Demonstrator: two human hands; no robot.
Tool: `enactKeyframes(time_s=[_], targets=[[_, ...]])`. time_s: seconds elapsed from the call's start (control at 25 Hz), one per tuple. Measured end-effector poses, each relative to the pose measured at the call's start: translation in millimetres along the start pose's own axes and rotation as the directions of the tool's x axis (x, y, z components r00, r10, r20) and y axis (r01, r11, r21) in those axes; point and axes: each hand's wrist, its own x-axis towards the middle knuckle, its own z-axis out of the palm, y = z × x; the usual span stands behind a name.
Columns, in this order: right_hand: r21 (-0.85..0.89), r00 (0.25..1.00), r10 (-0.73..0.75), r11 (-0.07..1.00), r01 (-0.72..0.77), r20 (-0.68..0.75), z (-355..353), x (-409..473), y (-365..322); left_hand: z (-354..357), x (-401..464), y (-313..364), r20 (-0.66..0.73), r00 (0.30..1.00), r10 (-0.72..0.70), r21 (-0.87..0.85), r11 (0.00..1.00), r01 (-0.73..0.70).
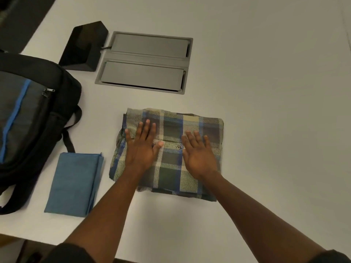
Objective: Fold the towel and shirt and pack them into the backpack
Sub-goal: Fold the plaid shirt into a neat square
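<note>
Straight, spread fingers [146, 128] of the left hand [141, 149] and right hand [197, 154] are pressed flat on the folded shirt [190, 130], right of the towel [74, 183]. Being soft and light, it is probably best lifted from beneath both side edges.

Plaid shirt [171, 149], folded into a neat rectangle, lies flat mid-table. Blue towel [74, 184], folded too, sits just left of it, beside the black-and-grey backpack [28, 120], which looks zipped, though that's unclear.
</note>
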Motion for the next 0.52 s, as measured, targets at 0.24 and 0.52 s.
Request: enactKeyframes(time_s=[0.24, 0.52], targets=[[0.013, 0.999, 0.030, 0.999, -0.030, 0.038, 3.6, 2.2, 2.4, -32.2, 10.8, -6.2, -0.231, 0.797, -0.558, -0.637, 0.706, 0.309], [-0.044, 0.996, 0.058, 0.997, -0.055, 0.068, 1.9, 3.6, -1.0, -48.1, 24.4, -36.2, 0.085, 0.729, -0.679, -0.797, 0.392, 0.459]])
